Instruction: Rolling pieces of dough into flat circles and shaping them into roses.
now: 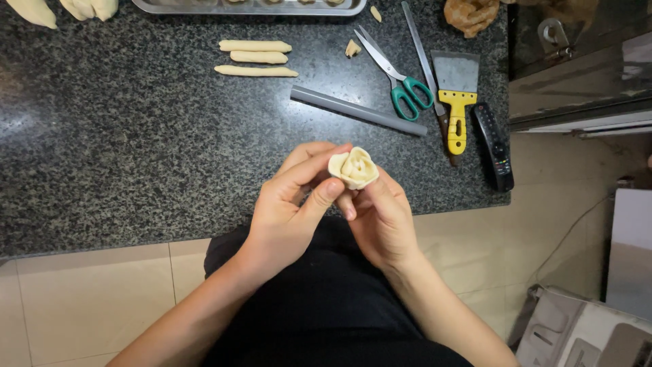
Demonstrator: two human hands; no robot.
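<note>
**Dough rose held between both hands at the counter's front edge**

The fingers of both hands pinch a small dough rose, rolled petals spiralling round a centre that faces up toward the camera; its short axis stands roughly upright. The left hand wraps it from the left, thumb pressed against the lower side, fingers curled over the back. The right hand cups it from beneath and the right, fingers closed on the base. Both forearms rise from the lap, converging.

The rose hovers just above the front edge of the dark granite counter. Bare stone lies to the left and ahead. Further back lie three dough sticks, a grey strip, green-handled scissors, a yellow-handled scraper and a black remote near the right edge.
</note>
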